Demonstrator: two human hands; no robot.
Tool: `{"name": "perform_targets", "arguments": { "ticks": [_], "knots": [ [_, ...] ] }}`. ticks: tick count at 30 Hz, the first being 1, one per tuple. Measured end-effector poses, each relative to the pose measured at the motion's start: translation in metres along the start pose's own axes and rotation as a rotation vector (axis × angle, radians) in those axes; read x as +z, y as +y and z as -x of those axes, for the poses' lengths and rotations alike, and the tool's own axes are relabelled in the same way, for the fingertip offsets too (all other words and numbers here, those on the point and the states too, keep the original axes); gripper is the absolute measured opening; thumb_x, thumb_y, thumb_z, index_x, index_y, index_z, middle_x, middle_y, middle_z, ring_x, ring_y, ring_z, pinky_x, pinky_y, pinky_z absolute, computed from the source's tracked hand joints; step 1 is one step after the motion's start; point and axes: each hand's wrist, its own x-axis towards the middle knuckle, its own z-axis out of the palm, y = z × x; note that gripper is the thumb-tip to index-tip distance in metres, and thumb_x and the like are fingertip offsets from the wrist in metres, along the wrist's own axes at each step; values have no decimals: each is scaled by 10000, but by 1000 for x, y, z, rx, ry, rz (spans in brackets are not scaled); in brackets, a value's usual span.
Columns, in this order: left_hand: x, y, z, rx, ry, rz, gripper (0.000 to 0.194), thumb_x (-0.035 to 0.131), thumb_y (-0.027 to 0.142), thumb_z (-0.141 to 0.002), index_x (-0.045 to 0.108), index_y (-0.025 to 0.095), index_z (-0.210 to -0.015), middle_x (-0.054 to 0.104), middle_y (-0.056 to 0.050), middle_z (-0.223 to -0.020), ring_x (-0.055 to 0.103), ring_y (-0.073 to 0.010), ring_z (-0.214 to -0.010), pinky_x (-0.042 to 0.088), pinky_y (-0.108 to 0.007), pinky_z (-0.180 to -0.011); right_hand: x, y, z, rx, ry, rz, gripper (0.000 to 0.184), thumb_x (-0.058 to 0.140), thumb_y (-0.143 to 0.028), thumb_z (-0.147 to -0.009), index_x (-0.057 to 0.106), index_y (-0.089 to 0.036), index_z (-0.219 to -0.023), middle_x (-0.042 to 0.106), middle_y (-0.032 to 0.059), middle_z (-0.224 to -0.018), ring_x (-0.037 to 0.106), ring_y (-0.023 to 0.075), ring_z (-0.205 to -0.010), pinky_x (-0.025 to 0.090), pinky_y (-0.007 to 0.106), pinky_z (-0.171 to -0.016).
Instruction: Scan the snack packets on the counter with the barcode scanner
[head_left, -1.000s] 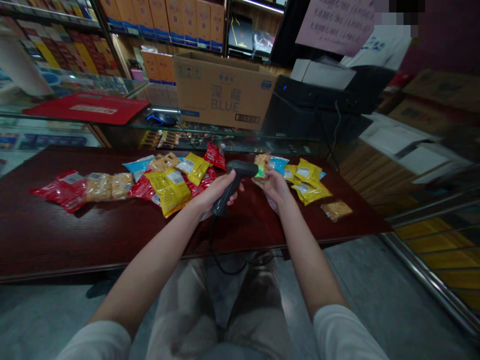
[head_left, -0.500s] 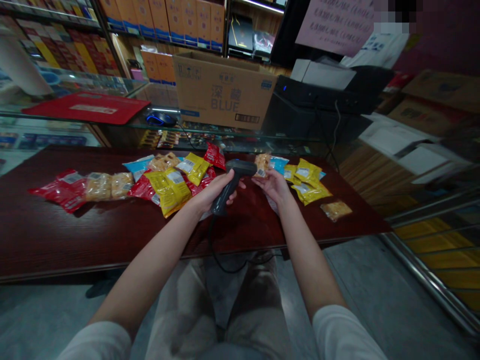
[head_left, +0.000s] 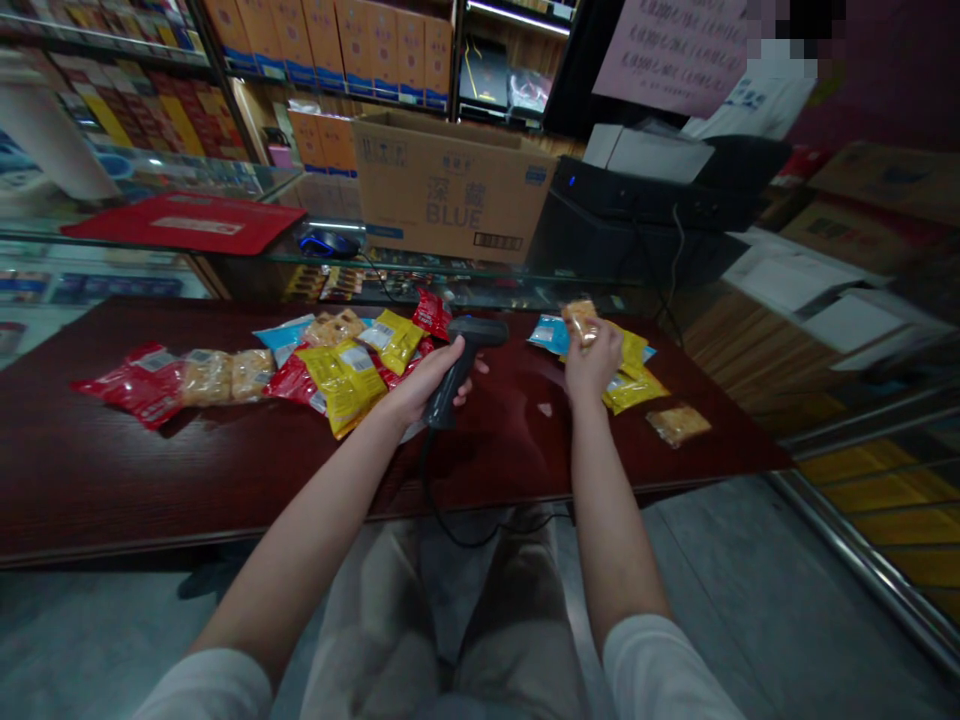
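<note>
My left hand (head_left: 431,385) is wrapped round the grip of a dark barcode scanner (head_left: 454,375), its head pointing right. In my right hand (head_left: 595,362) is a clear-wrapped biscuit pack (head_left: 580,322), raised over the snacks at the right. Beside that hand lie a blue snack packet (head_left: 550,333) and several yellow packets (head_left: 634,388), partly covered by the hand. Another clear-wrapped biscuit (head_left: 679,425) rests farther right. Left of the scanner is a pile with a yellow packet (head_left: 343,385), a red packet (head_left: 142,385) and clear-wrapped biscuits (head_left: 229,375).
The dark wooden table (head_left: 247,480) has a glass counter behind it, with a cardboard box (head_left: 454,190), a red mat (head_left: 191,222) and a mouse (head_left: 328,243). A printer (head_left: 667,185) stands at the back right. The scanner's cable (head_left: 457,540) hangs below the table edge.
My right hand has carried the biscuit pack from in front of the scanner to the right, over the blue and yellow packets. The left hand holds the scanner in nearly the same place.
</note>
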Motion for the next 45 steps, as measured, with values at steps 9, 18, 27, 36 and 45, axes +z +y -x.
{"name": "perform_targets", "arguments": {
  "ticks": [9,18,27,36,45],
  "knots": [
    [-1,6,0,82,33,-57,485,638,584,-860,629,123,-1013,662,-36,-698,485,-78,-416,373,-192,-358,0,16,1,106,-11,215,310,606,-266,-784,658,-148,-1066,539,227,-1246,448,403,-1232,226,664,-1083],
    [-16,30,11,179,80,-302,620,556,717,-839,673,122,-969,609,-25,-535,576,-122,-445,449,-202,-428,6,-6,13,-123,-32,129,381,562,-289,-837,612,-174,-1198,478,199,-1377,401,397,-1304,218,672,-1091],
    [-54,78,1,85,173,-308,548,533,636,-900,659,130,-1068,609,-32,-538,566,-146,-429,433,-223,-399,66,-72,39,-293,-561,-400,502,542,-262,-860,521,-201,-1357,564,148,-1321,560,272,-1214,456,455,-1051],
    [-77,64,-4,36,196,-288,516,570,579,-905,643,126,-1140,633,-31,-568,594,-152,-454,471,-228,-421,103,-113,38,-414,-786,-261,625,547,-315,-918,396,-252,-1521,354,96,-1605,357,272,-1457,310,485,-1181],
    [-69,62,0,-20,166,-233,582,550,619,-901,677,99,-1130,617,-43,-545,566,-131,-450,446,-203,-420,93,-110,44,-498,-720,-5,433,565,-359,-935,579,-258,-1356,565,123,-1327,524,316,-1231,340,534,-1118]
  ]
}}
